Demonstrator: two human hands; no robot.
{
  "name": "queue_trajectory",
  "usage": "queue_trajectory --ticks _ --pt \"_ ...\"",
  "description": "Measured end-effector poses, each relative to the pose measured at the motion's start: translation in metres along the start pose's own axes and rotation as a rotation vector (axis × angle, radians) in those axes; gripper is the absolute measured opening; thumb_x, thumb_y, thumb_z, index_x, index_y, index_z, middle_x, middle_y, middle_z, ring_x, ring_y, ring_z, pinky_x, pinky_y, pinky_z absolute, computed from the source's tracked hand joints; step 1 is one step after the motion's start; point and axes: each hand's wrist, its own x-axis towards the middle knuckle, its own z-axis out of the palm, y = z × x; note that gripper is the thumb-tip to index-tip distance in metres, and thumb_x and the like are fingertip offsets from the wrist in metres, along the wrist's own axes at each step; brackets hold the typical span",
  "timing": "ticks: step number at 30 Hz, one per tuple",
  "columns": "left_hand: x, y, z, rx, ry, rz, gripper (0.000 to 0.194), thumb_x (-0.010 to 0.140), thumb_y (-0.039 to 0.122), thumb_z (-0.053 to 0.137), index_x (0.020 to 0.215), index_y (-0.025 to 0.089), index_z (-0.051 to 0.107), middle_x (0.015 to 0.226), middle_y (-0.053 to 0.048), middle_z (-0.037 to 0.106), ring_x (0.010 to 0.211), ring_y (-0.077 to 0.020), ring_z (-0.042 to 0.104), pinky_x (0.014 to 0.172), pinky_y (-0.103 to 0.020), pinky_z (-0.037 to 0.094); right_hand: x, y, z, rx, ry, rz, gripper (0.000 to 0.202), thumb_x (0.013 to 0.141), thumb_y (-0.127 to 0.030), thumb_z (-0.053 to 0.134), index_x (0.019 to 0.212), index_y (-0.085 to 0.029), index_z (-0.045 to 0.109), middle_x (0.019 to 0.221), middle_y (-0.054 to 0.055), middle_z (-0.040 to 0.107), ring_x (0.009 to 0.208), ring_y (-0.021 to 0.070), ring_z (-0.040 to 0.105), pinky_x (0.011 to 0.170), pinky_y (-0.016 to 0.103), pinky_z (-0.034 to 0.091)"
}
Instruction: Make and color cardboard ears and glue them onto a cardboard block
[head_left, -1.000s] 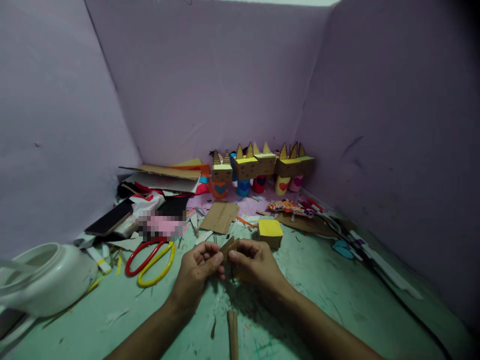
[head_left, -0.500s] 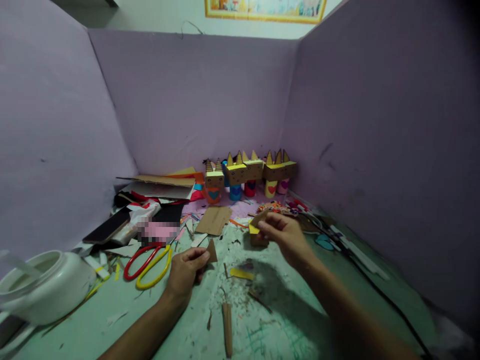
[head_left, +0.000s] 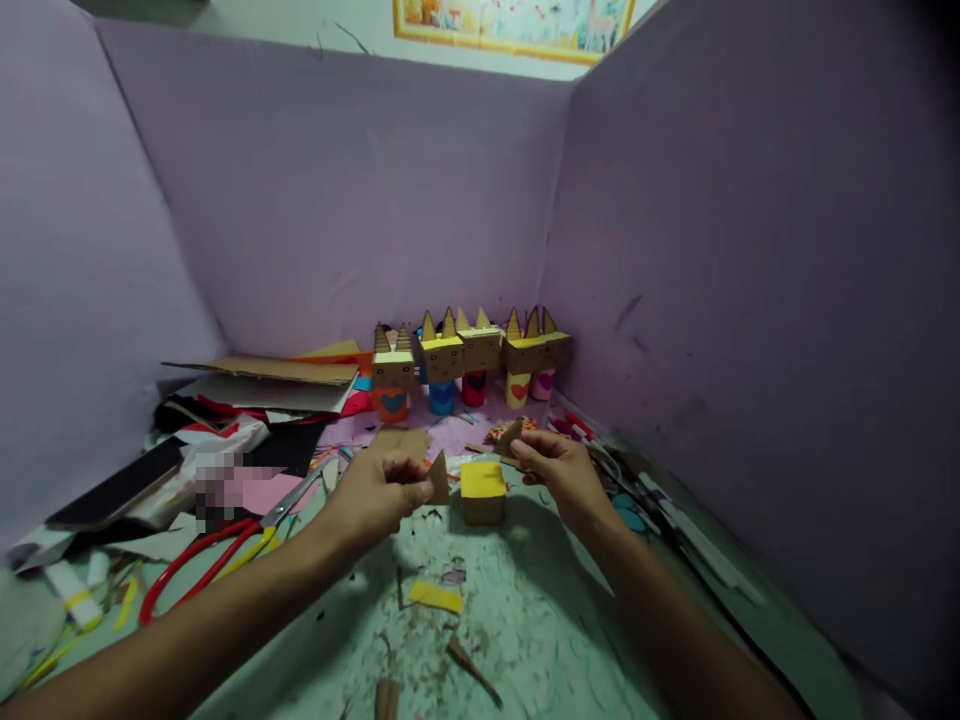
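Scraps of brown cardboard (head_left: 474, 672) and a yellow strip (head_left: 435, 597) litter the near part of a green table (head_left: 540, 630). At left, red-and-yellow-handled scissors (head_left: 271, 518) lie with their blades toward pink paper (head_left: 266, 490). Beyond the scraps, a person's left hand (head_left: 379, 490) pinches an upright cardboard triangle (head_left: 439, 482) between thumb and fingers, just left of a small yellow-topped box (head_left: 483, 495) that sits on the table between the two hands, touched by neither. The right hand (head_left: 559, 475) grips a second triangle (head_left: 510, 440), raised near the box's far right corner. Farther back, a cardboard sheet (head_left: 292, 370) tops a pile at left, and five box-headed figures (head_left: 442, 358) with pointed ears and heart-marked bodies stand in a row before the purple wall (head_left: 337, 180). Above its edge shows a gold-framed picture (head_left: 517, 25).
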Motion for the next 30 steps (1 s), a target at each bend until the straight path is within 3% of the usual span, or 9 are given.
queue_trajectory --ticks 4,10,20,30 --pt "0.022 -0.002 0.018 -0.043 0.019 0.108 0.004 0.053 0.020 0.060 0.052 0.017 0.058 0.044 0.005 0.048 0.041 -0.0086 0.040 0.040 -0.020 0.030 0.003 0.005 0.000 -0.030 0.009 -0.024 0.027 0.060 -0.035 0.068 0.078 -0.015 0.073 0.067 0.003 0.068 0.051 0.0122 0.052 0.041 0.021 0.040" --pt "0.042 -0.034 0.041 -0.212 0.075 0.105 0.010 0.056 0.022 0.062 0.062 0.015 0.065 0.051 0.003 0.053 0.042 -0.0073 0.038 0.042 -0.020 0.030 -0.001 0.008 0.006 -0.099 -0.011 -0.068 0.024 0.064 -0.029 0.065 0.080 -0.015 0.074 0.072 0.005 0.072 0.055 0.0149 0.056 0.043 0.023 0.040" --pt "0.046 -0.040 0.044 -0.218 0.031 0.159 0.011 0.060 0.021 0.060 0.065 0.014 0.066 0.056 0.001 0.057 0.045 -0.0081 0.040 0.045 -0.021 0.031 -0.007 0.009 0.007 -0.225 -0.030 -0.174 0.015 0.065 -0.021 0.064 0.076 -0.018 0.074 0.078 0.005 0.074 0.074 0.0221 0.064 0.068 0.033 0.047" --pt "0.046 -0.043 0.053 -0.133 0.013 0.239 0.006 0.060 0.018 0.058 0.061 0.014 0.063 0.058 0.001 0.058 0.056 -0.0116 0.049 0.055 -0.022 0.037 -0.009 0.012 0.004 -0.279 -0.073 -0.193 0.015 0.065 -0.020 0.060 0.072 -0.016 0.073 0.072 0.005 0.072 0.068 0.0202 0.064 0.064 0.030 0.048"
